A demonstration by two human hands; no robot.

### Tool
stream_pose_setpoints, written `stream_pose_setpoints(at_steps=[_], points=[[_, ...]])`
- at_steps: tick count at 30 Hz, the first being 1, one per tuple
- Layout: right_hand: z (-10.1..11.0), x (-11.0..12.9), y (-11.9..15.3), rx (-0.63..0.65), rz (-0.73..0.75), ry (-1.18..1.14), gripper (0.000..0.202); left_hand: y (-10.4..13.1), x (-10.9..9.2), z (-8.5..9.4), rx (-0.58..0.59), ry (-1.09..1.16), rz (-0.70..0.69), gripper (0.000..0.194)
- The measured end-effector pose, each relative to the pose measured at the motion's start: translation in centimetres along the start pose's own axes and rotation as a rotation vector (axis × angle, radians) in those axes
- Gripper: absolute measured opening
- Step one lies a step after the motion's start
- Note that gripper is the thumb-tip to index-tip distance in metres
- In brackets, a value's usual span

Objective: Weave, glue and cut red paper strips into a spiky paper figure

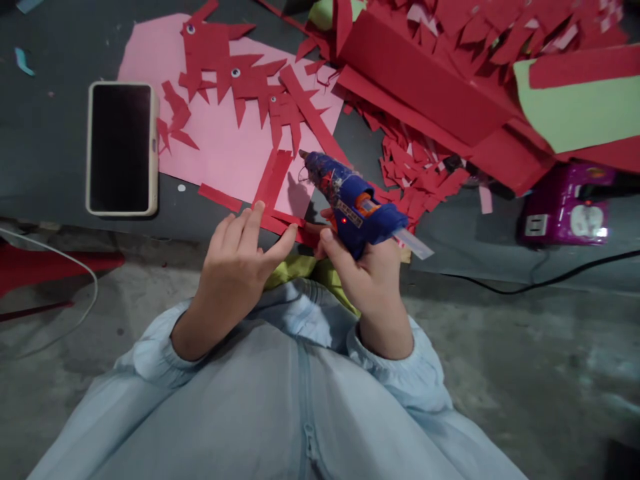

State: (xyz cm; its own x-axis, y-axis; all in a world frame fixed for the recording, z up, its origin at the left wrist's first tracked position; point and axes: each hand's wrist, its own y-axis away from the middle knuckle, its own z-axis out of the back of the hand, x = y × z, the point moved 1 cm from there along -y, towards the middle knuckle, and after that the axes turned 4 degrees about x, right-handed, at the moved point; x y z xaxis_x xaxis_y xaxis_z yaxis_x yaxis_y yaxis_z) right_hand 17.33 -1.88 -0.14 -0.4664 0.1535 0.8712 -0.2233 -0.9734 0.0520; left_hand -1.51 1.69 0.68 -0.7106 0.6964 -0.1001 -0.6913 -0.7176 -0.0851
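Note:
My right hand (377, 280) is wrapped round the handle of a blue hot glue gun (345, 190). Its nozzle points up and left over pink paper, a small red light glows on its side, and a clear glue stick (414, 243) sticks out of the back. My left hand (240, 257) lies with fingers stretched out, fingertips on red paper strips (275, 180) near the table's front edge. Red paper fish cut-outs with googly eyes (205, 50) rest on the pink paper sheet (220, 147) beyond the hands.
A phone (121, 148) in a pale case lies at the left. Folded red paper (425, 73) and heaped scraps (415, 167) fill the back right, beside green paper (580, 107). A purple power socket box (565, 207) with a black cable (520, 290) stands at the right.

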Motion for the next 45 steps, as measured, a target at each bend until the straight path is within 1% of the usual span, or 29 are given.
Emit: stream_pose_setpoints(at_steps=[5,8,12,16,20,24,29,33,37,42,45], points=[[0.2,-0.1,0.3,0.020,0.007,-0.095,0.020,0.0,0.0,0.1,0.006,0.007,0.000,0.046],[0.4,0.1,0.6,0.027,0.000,-0.150,0.018,0.0,0.0,0.2,0.012,0.004,0.009,0.049],[0.6,0.6,0.9,-0.008,-0.002,-0.252,0.016,-0.1,0.1,0.3,0.031,0.017,0.030,0.051],[0.9,0.7,1.0,-0.029,0.007,-0.353,0.017,0.0,0.3,0.3,0.030,0.040,0.021,0.046],[0.9,0.3,0.7,-0.009,-0.006,-0.302,0.015,0.2,0.3,0.2,0.015,0.043,0.010,0.040],[0.6,0.4,0.4,-0.002,-0.002,-0.221,0.019,0.1,0.2,0.2,-0.002,0.009,-0.014,0.037],[0.4,0.4,0.1,0.031,-0.032,-0.186,0.022,0.0,0.2,0.3,0.014,0.010,-0.002,0.042],[0.4,0.3,0.2,0.028,-0.020,-0.207,0.019,0.0,0.3,0.3,0.024,-0.021,-0.002,0.048],[0.6,0.5,0.5,-0.009,-0.008,-0.256,0.014,-0.1,0.3,0.2,0.033,0.017,0.016,0.051],[1.4,0.9,1.2,-0.032,-0.019,-0.288,0.014,-0.5,0.3,0.3,0.002,-0.004,0.024,0.053],[2.1,0.9,2.1,-0.004,-0.064,-0.324,0.018,-0.6,0.6,0.2,-0.026,0.013,0.042,0.054]])
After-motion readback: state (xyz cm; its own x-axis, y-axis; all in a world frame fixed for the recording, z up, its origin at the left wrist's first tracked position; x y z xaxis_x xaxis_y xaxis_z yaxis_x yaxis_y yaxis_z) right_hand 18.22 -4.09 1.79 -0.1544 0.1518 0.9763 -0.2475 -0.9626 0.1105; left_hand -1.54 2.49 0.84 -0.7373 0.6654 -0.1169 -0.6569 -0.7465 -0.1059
